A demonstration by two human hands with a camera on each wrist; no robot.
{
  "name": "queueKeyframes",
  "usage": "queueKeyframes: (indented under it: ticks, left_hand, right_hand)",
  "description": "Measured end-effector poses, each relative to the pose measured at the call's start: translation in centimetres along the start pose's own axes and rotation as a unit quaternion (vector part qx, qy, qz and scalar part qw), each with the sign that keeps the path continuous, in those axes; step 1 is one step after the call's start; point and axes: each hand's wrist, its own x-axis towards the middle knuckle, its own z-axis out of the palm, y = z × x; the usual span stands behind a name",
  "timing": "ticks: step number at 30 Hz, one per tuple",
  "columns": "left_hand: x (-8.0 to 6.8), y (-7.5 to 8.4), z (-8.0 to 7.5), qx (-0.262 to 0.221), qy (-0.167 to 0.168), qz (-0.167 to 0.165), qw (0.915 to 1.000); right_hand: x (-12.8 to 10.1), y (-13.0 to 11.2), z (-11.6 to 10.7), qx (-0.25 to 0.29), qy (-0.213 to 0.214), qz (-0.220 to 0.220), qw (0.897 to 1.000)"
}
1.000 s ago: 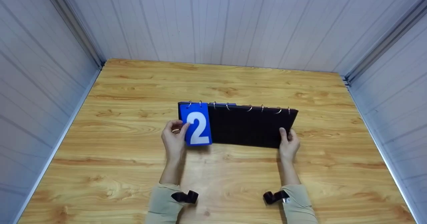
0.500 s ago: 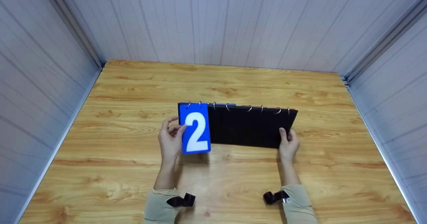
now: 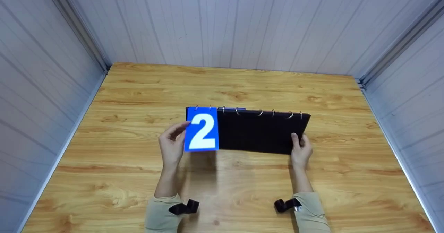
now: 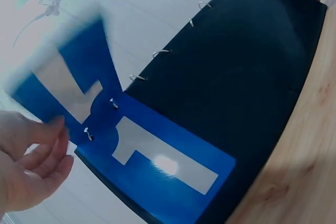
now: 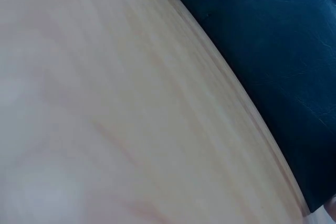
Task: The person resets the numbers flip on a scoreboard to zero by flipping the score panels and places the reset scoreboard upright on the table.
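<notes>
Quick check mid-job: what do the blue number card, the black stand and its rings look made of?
Blue number card: likely glossy plastic or laminate; a glare spot shows. Black flip-board stand: looks like faux leather, faintly creased grain. Small silver binder rings: thin shiny metal wire, apparently.

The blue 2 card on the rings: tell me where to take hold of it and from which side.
Probably pinch the blue 2 card at its free lower-left edge, coming from the left, where the left hand already holds it. Its top hangs on two rings, and the black board lies to its right.
</notes>
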Motion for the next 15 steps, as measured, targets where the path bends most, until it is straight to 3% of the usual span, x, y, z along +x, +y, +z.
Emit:
queueKeyframes:
  ticks: [9,15]
  left_hand:
    - [2.9,1.0,0.2,-0.013,0.011,0.075,0.997]
    - [5.7,-0.4,0.7,0.009,0.023,0.094,0.9952]
  right_hand:
    - [0.0,-0.1,0.0,-0.001,-0.001,0.013,1.0]
    - [0.0,-0.1,-0.1,-0.003,-0.001,0.006,1.0]
